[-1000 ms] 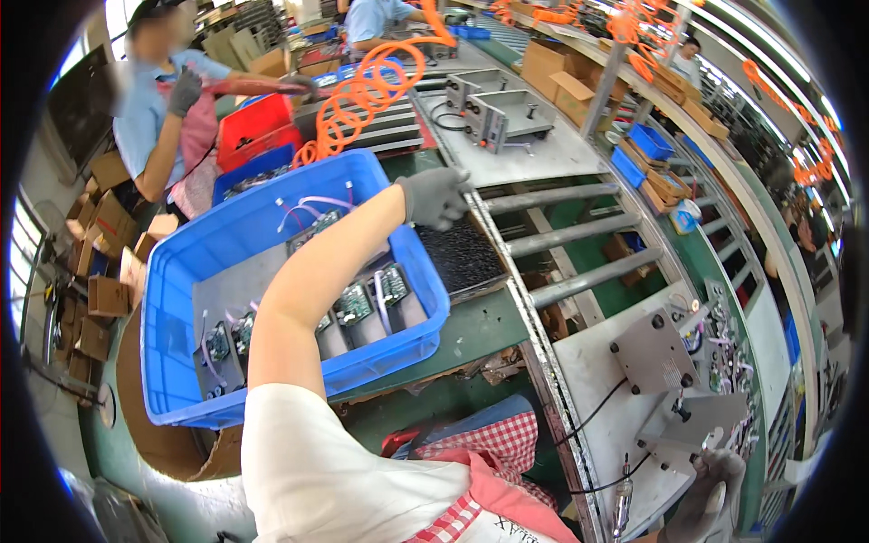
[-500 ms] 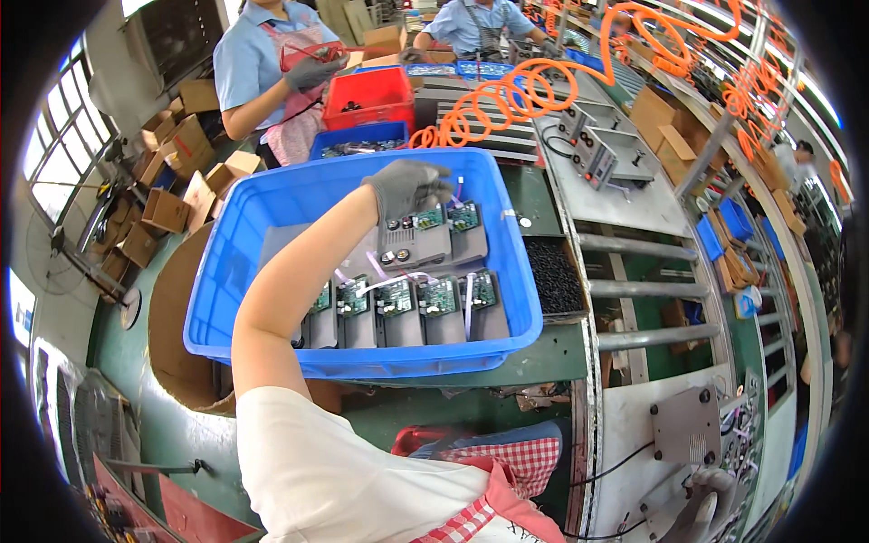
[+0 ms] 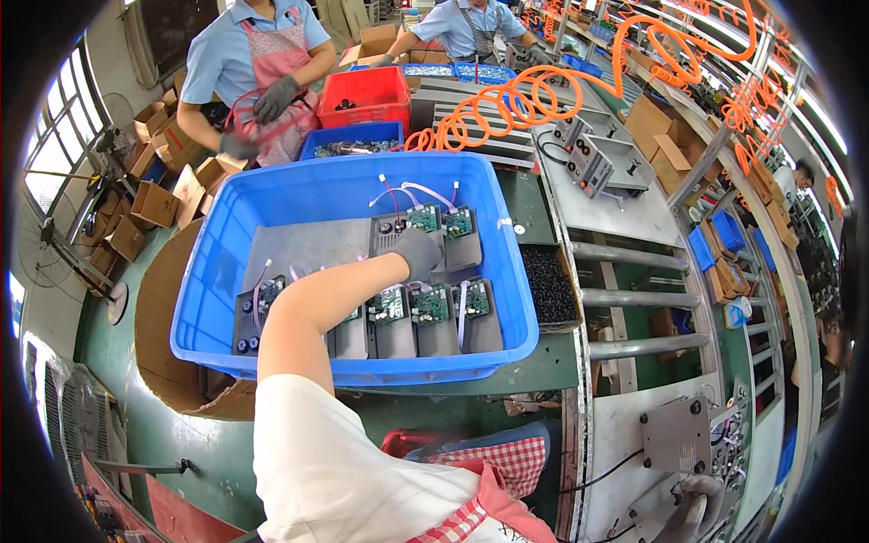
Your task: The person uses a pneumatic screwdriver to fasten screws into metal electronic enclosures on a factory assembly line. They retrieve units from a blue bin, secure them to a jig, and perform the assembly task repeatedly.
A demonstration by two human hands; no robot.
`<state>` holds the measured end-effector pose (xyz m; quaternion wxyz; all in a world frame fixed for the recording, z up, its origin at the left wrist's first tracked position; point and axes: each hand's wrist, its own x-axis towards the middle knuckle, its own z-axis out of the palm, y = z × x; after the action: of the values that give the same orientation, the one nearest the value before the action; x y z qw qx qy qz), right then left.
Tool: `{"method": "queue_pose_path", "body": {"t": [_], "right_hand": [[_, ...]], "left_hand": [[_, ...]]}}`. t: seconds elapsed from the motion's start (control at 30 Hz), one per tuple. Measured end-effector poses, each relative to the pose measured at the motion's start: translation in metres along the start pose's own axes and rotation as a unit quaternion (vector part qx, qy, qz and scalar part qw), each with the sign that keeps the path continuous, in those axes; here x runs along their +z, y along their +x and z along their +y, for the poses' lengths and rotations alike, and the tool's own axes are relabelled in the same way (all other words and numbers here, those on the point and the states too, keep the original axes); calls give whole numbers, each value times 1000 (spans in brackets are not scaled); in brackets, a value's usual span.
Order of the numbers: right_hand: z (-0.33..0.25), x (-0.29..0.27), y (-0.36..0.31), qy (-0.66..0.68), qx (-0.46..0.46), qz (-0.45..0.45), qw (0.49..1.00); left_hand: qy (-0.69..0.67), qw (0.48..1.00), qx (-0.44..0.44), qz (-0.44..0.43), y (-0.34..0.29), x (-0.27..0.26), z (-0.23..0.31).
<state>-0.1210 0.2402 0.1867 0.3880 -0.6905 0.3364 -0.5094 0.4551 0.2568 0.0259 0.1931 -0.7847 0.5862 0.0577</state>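
My left hand (image 3: 419, 253), in a dark grey glove, reaches into a large blue plastic bin (image 3: 362, 369). It lies at a grey metal casing (image 3: 384, 237) carrying a green circuit board (image 3: 423, 217) and white-plugged wires; its fingers are hidden below the palm. Several similar casings with boards stand in a row nearer me, among them a casing (image 3: 437, 340) at the right. At the lower right, my gloved right hand (image 3: 699, 502) has curled fingers beside grey metal panels on the bench; what they hold, if anything, is hidden. A panel with dark feet (image 3: 677, 434) lies just beyond it.
Right of the bin sits a tray of small black parts (image 3: 550, 285). Metal rollers (image 3: 643, 299) cross the line. Orange coiled air hoses (image 3: 543, 90) hang ahead. Beyond the bin are a red bin (image 3: 367, 90), a smaller blue bin (image 3: 353, 136) and two co-workers.
My left hand has come nearer and lower, from the far boards' wires to the casing's near part. The wires there now stand exposed. A co-worker's hands have moved down from the red bin.
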Motion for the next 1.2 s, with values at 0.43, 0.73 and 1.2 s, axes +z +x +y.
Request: {"method": "queue_pose_path", "body": {"t": [0.43, 0.73, 1.2], "right_hand": [[2, -12, -9, -14, 33, 37, 999], [2, -16, -15, 8, 21, 44, 999], [24, 5, -20, -31, 89, -76, 993]], "left_hand": [[-65, 962, -113, 242, -16, 9, -16], [-143, 963, -66, 220, -6, 9, -34], [-473, 800, 6, 369, -124, -109, -43]]}}
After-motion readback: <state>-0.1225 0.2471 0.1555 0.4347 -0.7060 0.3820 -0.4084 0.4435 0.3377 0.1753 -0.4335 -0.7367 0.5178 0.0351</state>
